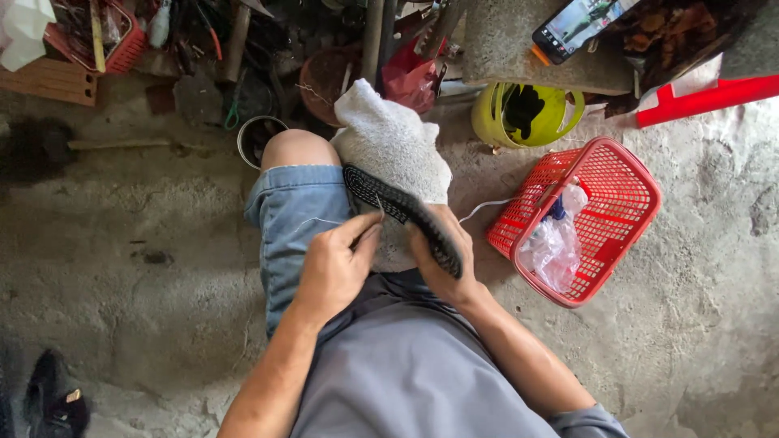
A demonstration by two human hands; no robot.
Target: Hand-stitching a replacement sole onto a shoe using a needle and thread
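Observation:
A black ribbed shoe sole lies slanted across my lap, on a grey-white towel draped over my knee. My right hand grips the lower end of the sole from underneath. My left hand pinches a thin needle at the sole's edge, with a white thread trailing from it across my denim shorts. Another length of white thread runs off to the right toward the basket.
A red plastic basket with a clear plastic bag stands on the concrete floor to my right. Behind it sit a yellow helmet, a phone on a concrete block, tools and clutter. A black shoe lies bottom left.

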